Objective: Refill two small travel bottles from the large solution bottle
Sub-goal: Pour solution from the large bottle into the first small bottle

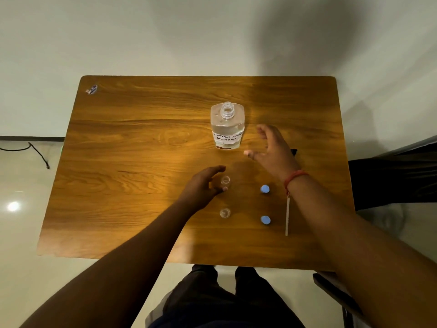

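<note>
The large clear solution bottle (227, 125) stands uncapped near the middle of the wooden table (132, 162), with a handwritten white label. My right hand (272, 150) is spread open just right of it, not touching. Two small clear travel bottles stand open: the far one (225, 181) sits between the thumb and fingers of my left hand (203, 185), which curls around it; whether the fingers press on it is unclear. The near travel bottle (225, 213) stands alone. Two blue caps (265, 189) (265, 220) lie to the right of the small bottles.
A thin pale strip (287, 216) hangs from my right wrist's red band over the table. A small sticker (92, 89) marks the far left corner. A dark chair (392, 176) stands at the right. A black cable (37, 153) lies on the floor at left.
</note>
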